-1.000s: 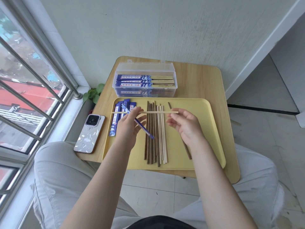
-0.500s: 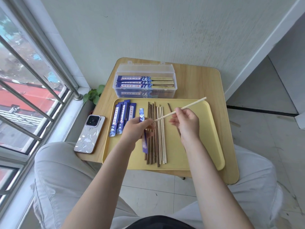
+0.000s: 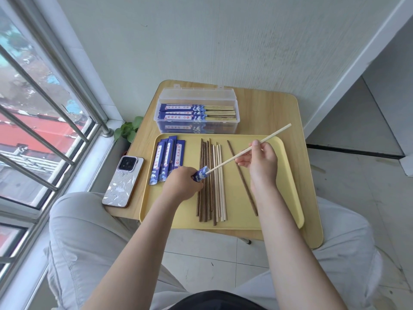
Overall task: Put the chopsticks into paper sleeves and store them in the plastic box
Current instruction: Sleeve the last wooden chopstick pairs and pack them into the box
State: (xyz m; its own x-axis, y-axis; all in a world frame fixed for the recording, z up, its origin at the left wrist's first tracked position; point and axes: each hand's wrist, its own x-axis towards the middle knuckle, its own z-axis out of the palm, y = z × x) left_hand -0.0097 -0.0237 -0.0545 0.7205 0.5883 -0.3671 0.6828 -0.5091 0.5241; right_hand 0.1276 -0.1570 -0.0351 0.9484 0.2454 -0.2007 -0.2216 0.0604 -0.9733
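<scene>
A blue paper sleeve (image 3: pixel 201 173) is gripped in the curled fingers of the left hand (image 3: pixel 182 183) over the yellow tray (image 3: pixel 288 186), open mouth aimed right. A pale chopstick (image 3: pixel 274 134) is pinched between thumb and fingertips of the right hand (image 3: pixel 260 163), its tip right at the sleeve's mouth. Loose chopsticks (image 3: pixel 211 182) are laid out on the tray, and the plastic box (image 3: pixel 197 109), already holding sleeved pairs, is sat just behind it.

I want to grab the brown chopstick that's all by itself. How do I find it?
Start at the yellow tray on the small wooden table. Near the middle lies a bunch of brown chopsticks and pale chopsticks side by side. The lone brown chopstick lies right of them, slanted, passing under the right hand, touching no other stick.
</scene>
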